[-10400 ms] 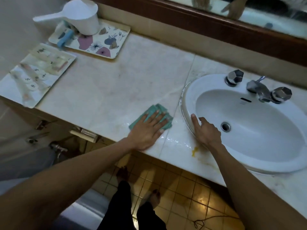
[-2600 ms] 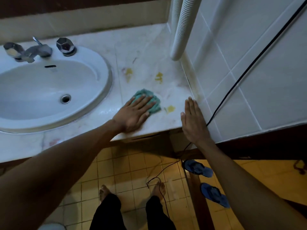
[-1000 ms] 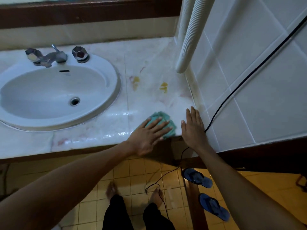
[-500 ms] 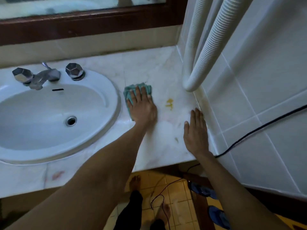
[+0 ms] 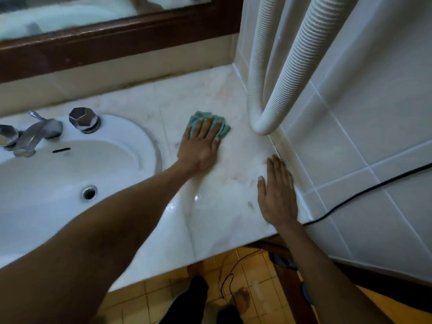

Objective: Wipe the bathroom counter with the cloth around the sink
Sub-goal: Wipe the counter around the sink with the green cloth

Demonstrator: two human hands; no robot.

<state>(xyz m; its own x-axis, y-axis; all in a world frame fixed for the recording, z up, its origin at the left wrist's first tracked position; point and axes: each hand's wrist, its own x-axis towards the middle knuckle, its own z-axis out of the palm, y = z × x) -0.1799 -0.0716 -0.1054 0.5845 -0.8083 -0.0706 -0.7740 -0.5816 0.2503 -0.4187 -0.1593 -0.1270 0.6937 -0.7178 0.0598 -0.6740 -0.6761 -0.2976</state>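
A folded teal cloth (image 5: pixel 224 127) lies on the pale marble counter (image 5: pixel 222 218) right of the white oval sink (image 5: pixel 46 183). My left hand (image 5: pixel 201 146) presses flat on the cloth, fingers spread, so only the cloth's far edge shows. My right hand (image 5: pixel 277 195) rests palm down on the counter beside the tiled side wall, holding nothing. The counter around the cloth looks wet and shiny, with faint pink streaks.
Two white ribbed hoses (image 5: pixel 278 85) loop down onto the counter's back right corner. A chrome tap with two knobs (image 5: pixel 44 129) sits behind the sink. A black cable (image 5: pixel 364 195) runs along the tiled wall (image 5: pixel 374 136). A framed mirror (image 5: pixel 93 43) is at the back.
My left hand has slid the cloth to the right, away from the sink rim and over where a yellow stain was; that stain no longer shows. My right hand stays put.
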